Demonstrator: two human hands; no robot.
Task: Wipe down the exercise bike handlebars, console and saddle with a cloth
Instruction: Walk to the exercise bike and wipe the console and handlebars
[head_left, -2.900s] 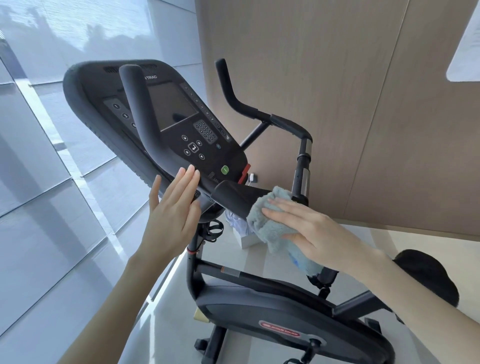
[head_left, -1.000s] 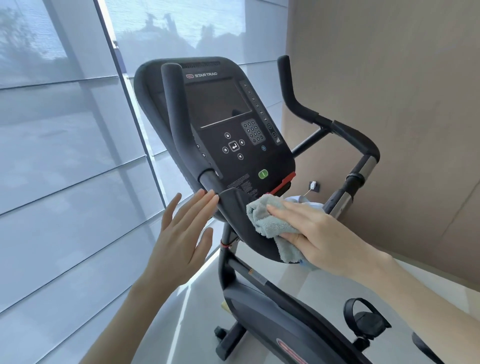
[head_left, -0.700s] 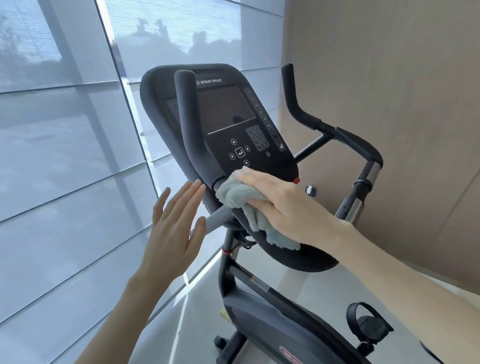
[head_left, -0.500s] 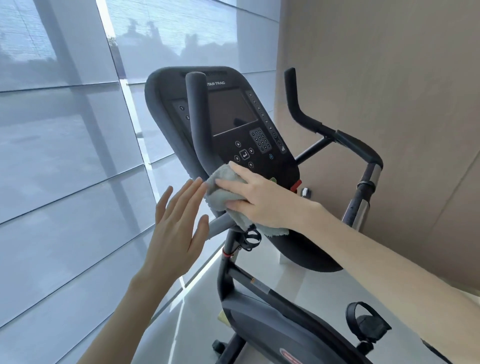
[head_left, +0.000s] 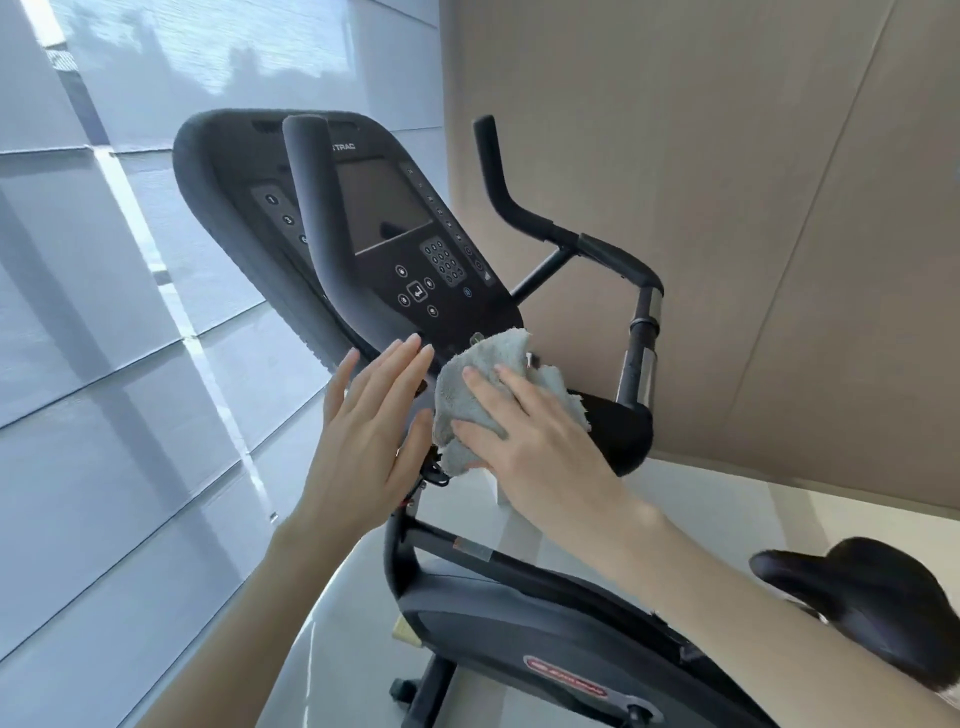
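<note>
A black exercise bike fills the view. Its console (head_left: 415, 249) tilts toward me, with a dark screen and keypad. The left handlebar (head_left: 322, 223) rises in front of the console; the right handlebar (head_left: 545, 228) curves up by the wall. My right hand (head_left: 535, 441) presses a crumpled pale grey-blue cloth (head_left: 483, 384) against the console's lower edge, where the handlebars join. My left hand (head_left: 369, 441) is flat and open, fingers together, its fingertips at the base of the left handlebar, just left of the cloth. The black saddle (head_left: 872, 603) shows at the lower right.
A large window with pale blinds (head_left: 104, 364) runs along the left. A beige panelled wall (head_left: 753, 208) stands behind the bike. The bike's frame and drive housing (head_left: 545, 634) sit below my arms on a light floor (head_left: 332, 623).
My right hand has slid the cloth from the base of the left handlebar back down and right to the console's lower edge. The view has shifted, bringing the saddle in.
</note>
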